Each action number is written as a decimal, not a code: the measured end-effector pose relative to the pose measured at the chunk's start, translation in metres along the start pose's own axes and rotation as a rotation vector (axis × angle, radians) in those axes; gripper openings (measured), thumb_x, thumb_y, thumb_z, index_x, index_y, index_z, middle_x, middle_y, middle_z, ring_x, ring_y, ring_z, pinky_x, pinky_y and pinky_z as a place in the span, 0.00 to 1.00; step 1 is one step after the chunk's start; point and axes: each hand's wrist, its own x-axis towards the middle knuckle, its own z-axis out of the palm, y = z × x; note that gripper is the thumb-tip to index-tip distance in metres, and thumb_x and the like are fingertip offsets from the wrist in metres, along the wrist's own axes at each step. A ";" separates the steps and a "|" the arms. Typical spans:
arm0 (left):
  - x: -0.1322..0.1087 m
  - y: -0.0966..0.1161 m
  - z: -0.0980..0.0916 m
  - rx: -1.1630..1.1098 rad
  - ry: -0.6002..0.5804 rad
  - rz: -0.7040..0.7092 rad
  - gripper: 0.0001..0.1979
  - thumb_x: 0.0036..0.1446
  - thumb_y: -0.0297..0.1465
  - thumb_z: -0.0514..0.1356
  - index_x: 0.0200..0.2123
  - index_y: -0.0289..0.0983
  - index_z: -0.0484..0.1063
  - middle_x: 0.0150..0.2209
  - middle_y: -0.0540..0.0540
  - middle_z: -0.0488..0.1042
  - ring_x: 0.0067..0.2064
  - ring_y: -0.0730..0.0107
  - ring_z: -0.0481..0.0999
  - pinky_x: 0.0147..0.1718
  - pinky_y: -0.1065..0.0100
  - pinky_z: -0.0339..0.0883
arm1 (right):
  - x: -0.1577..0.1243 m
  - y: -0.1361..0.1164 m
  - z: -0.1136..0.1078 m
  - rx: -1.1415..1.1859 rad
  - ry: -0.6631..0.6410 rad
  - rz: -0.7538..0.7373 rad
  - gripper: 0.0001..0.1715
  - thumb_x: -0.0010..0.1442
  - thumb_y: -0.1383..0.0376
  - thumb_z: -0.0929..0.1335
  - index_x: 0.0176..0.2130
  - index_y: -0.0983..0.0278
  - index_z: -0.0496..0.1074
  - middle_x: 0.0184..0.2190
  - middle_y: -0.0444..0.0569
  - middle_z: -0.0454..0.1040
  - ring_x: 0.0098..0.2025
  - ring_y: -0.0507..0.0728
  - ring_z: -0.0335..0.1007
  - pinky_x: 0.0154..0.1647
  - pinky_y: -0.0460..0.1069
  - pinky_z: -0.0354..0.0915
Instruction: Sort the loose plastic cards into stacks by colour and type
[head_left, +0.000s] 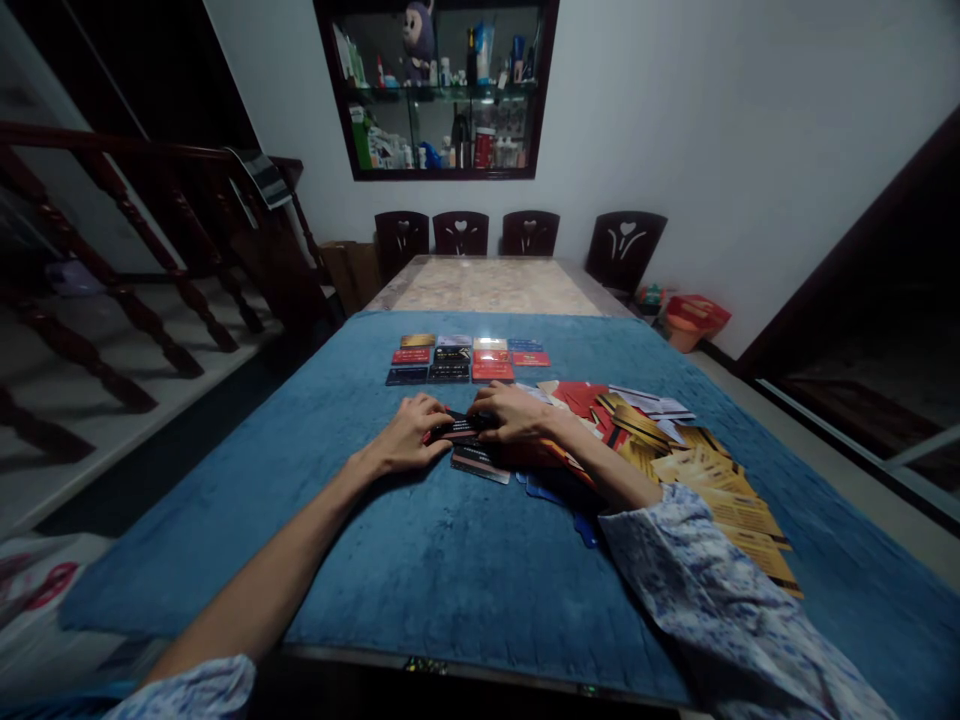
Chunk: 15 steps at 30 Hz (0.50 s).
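Observation:
Both of my hands rest on the blue cloth (420,570) over a small stack of dark cards (459,428). My left hand (411,432) curls its fingers onto the stack's left end. My right hand (511,412) grips the stack's right end, fingers bent over it. More dark cards (480,462) lie just below the hands. Beyond them, sorted cards (469,358) lie in neat rows: gold, red, dark, white and blue. A loose heap of gold and red cards (697,470) spreads to the right, partly under my right forearm.
The blue cloth covers the near end of a long marble-topped table (487,285). Several dark chairs (529,232) stand at its far end. A wooden stair railing (150,250) runs on the left. A wall cabinet (439,90) with bottles hangs behind. A red basket (697,320) sits on the floor.

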 end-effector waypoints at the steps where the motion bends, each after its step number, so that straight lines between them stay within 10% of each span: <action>1: 0.000 0.000 0.001 -0.002 0.003 -0.008 0.13 0.59 0.34 0.61 0.46 0.39 0.78 0.50 0.41 0.75 0.54 0.53 0.69 0.56 0.48 0.60 | 0.000 0.000 0.001 0.005 0.001 -0.002 0.32 0.56 0.53 0.75 0.57 0.59 0.75 0.53 0.55 0.74 0.52 0.65 0.65 0.50 0.57 0.64; 15: 0.001 -0.004 -0.001 0.000 0.043 0.011 0.10 0.63 0.36 0.60 0.42 0.40 0.80 0.44 0.44 0.79 0.49 0.57 0.72 0.51 0.52 0.60 | -0.002 -0.005 -0.007 0.042 0.000 0.020 0.24 0.61 0.55 0.71 0.54 0.60 0.77 0.49 0.55 0.76 0.50 0.63 0.67 0.48 0.55 0.64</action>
